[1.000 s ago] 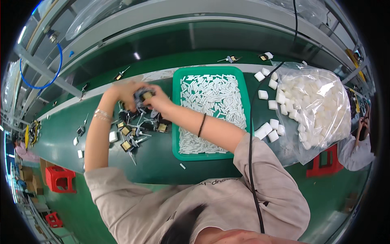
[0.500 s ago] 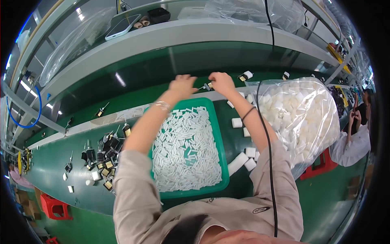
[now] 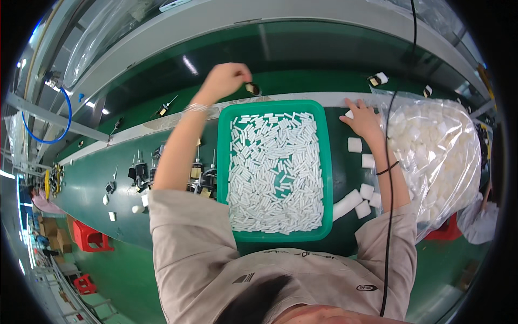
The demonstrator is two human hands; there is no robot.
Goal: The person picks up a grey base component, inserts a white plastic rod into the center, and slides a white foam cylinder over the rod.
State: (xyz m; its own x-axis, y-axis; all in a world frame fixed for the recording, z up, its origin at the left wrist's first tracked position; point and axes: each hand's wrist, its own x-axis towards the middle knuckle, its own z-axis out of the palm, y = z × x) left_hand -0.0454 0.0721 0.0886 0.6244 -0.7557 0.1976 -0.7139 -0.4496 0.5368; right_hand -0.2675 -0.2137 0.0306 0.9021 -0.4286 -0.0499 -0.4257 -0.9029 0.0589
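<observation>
Here | left hand (image 3: 226, 81) pinches blurred dark part (image 3: 252, 88) | right hand (image 3: 365, 122) half-hides white block (image 3: 349, 114), cannot tell if gripped

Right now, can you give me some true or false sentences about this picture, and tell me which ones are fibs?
1. The clear plastic bag of white blocks lies to the right of the green rectangular plastic tray. True.
2. The tray is full of round blue balls. False: it holds small white rod-shaped pieces.
3. The left hand has a small dark-and-tan part at its fingertips. True.
4. The right hand is deep inside the tray. False: it is to the right of the tray, by a small white block.
5. The person wears a thin dark band on the right arm. True.
</observation>
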